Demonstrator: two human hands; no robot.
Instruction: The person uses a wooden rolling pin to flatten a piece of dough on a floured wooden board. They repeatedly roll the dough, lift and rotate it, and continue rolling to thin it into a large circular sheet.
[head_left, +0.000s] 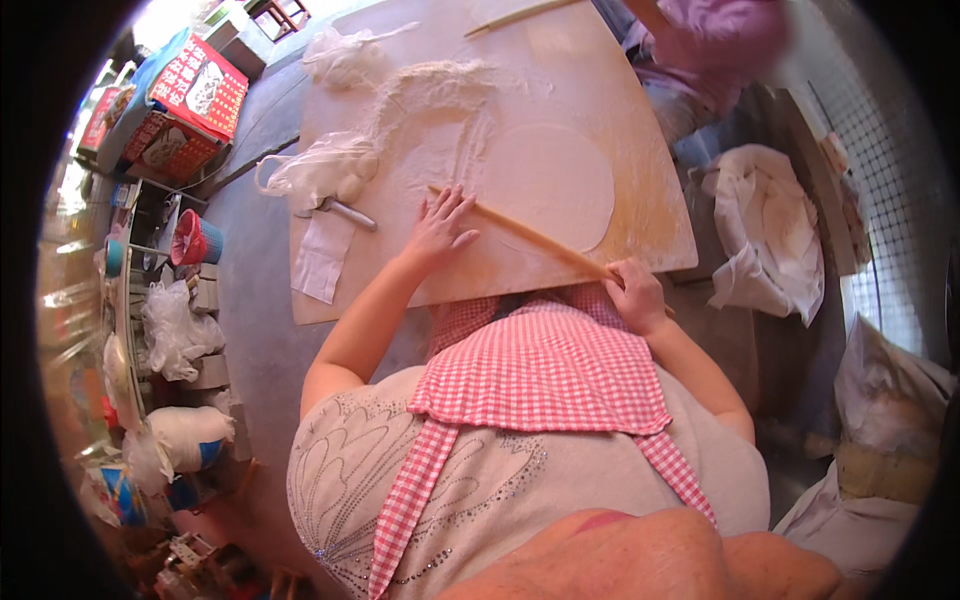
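Left hand (442,230): flat over our rolling pin (540,240)
Right hand (636,292): curled around its near end
Dough sheet (562,180): mostly beyond the pin, on our desk (650,205)
Red box (205,85): we see pale lettering (plus a picture)

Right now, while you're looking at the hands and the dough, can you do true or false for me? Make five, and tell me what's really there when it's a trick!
1. Both hands are on the rolling pin. True: the left hand and the right hand touch the rolling pin.
2. The dough is a square. False: the dough is a round, flat sheet.
3. The apron is plain blue. False: the apron has pink and white checks.
4. A stick lies near the far edge of the board. True: the stick is there on the board.
5. The red and blue basket is on the board. False: the basket is off to the left of it.
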